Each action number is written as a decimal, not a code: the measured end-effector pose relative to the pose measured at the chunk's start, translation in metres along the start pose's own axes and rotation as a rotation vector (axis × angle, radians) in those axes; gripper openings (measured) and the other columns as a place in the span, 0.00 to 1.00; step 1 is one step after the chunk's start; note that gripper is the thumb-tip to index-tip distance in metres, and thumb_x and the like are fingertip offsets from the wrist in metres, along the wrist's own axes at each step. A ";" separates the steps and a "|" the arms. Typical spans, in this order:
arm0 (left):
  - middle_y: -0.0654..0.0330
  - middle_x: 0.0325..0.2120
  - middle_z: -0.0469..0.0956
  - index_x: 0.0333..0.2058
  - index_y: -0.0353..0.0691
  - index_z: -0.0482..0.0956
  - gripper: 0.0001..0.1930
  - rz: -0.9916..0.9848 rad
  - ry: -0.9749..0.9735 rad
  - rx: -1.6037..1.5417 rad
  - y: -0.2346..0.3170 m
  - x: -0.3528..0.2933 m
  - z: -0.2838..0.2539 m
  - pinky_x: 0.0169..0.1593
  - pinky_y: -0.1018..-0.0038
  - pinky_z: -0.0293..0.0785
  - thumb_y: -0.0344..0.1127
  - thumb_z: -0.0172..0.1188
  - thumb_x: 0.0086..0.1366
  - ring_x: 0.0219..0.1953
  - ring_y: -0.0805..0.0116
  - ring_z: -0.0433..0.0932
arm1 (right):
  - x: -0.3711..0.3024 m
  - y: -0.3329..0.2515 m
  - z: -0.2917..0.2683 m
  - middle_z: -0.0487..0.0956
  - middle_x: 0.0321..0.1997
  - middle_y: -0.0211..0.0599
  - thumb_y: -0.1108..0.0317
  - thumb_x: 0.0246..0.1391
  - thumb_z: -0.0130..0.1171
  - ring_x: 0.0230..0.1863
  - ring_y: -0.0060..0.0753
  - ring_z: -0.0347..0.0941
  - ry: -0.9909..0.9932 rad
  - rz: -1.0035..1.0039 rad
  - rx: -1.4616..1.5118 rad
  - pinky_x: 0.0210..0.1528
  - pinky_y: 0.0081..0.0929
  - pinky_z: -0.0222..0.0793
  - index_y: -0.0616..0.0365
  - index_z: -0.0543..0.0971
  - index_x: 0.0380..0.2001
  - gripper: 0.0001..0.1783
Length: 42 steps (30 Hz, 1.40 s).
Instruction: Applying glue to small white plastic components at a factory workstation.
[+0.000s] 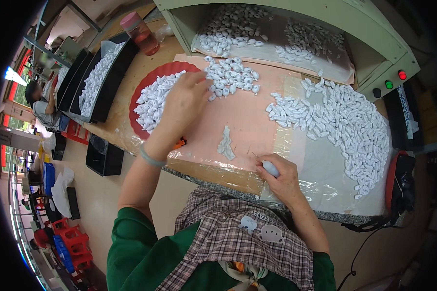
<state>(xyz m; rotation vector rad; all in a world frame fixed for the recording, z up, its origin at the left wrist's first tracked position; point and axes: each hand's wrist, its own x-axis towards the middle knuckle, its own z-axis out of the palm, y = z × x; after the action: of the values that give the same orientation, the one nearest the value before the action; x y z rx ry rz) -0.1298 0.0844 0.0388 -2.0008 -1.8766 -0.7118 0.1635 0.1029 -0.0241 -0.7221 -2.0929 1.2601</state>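
Observation:
My left hand point(185, 99) reaches over the right side of a red scalloped plate point(137, 104) heaped with small white pieces point(155, 99). Its fingers are bent together beside a loose group of rounder white pieces point(233, 75) on the pink sheet; anything between them is hidden. Near the front edge of the table, my right hand point(284, 182) is closed round the pale blue bulb-shaped handle point(270, 168) of a small tool. A thin tip points away from it toward the sheet. A crumpled whitish scrap point(226, 144) lies between the two hands.
A large spread of slender white pieces point(344, 126) covers the right of the table. Behind stands a green metal cabinet point(381, 29) with more pieces inside. A black bin point(102, 82) of pieces and a pink-lidded bottle point(141, 34) are at left. A co-worker point(43, 104) is farther left.

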 end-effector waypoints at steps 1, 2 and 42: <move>0.55 0.41 0.77 0.36 0.35 0.80 0.11 0.027 0.000 -0.024 0.010 0.008 0.015 0.47 0.66 0.73 0.26 0.59 0.52 0.43 0.56 0.74 | 0.000 0.000 0.000 0.81 0.33 0.39 0.79 0.47 0.63 0.34 0.29 0.79 -0.008 0.020 0.016 0.37 0.22 0.73 0.63 0.78 0.37 0.11; 0.55 0.41 0.77 0.36 0.35 0.80 0.11 0.026 0.004 -0.024 0.015 0.014 0.030 0.47 0.66 0.73 0.26 0.59 0.52 0.43 0.56 0.74 | 0.000 0.000 0.000 0.81 0.33 0.39 0.79 0.47 0.63 0.34 0.29 0.79 -0.009 0.018 0.014 0.37 0.22 0.73 0.63 0.78 0.37 0.11; 0.49 0.42 0.79 0.47 0.31 0.76 0.16 -0.938 -0.443 -1.994 0.101 -0.055 0.021 0.51 0.72 0.76 0.24 0.60 0.59 0.44 0.62 0.80 | -0.006 0.004 -0.013 0.67 0.43 0.36 0.72 0.56 0.55 0.29 0.19 0.69 0.153 0.029 0.549 0.26 0.14 0.62 0.61 0.68 0.42 0.11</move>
<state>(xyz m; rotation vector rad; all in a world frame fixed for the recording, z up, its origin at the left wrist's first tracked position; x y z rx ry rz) -0.0279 0.0398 0.0027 -1.4624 -2.4662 -3.7204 0.1777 0.1081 -0.0240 -0.5743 -1.5125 1.6400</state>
